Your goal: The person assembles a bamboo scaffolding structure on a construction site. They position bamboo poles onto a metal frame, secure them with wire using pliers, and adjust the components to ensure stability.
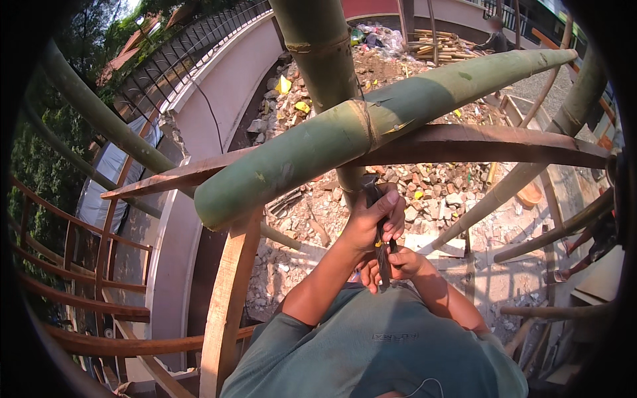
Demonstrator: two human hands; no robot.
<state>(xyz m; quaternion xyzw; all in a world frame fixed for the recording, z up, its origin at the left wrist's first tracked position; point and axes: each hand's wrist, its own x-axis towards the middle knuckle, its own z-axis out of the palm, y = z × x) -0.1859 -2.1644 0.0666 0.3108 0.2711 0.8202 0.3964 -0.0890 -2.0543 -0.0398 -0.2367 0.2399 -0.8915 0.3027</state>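
Step in hand, as I judge it: handling the black strip (383, 268) with both hands near the pole crossing. The strip hangs roughly vertically before the person's chest, below the beam (478, 143) and the thick slanting pole (285, 162). Its upper end lies close to the upright pole (322, 73); cannot tell whether it passes around it.

Next move, in my judgement, calls for a secure hold on the strip's upper part and a free lower end, with slack kept under control.

Pose: left hand (379, 215) higher, forearm angled up and inward, thumb uppermost, fingers curled; grip closed around the strip's upper part. Right hand (406, 261) lower and nearer the shirt (371, 338), elbow bent out to the side, fingers gathered about the strip's lower part; grip appears pinched on it, though overlapping fingers hide the exact contact.

Surroundings: rubble (428, 199) on the ground beyond; wooden post (225, 312) at the person's left.
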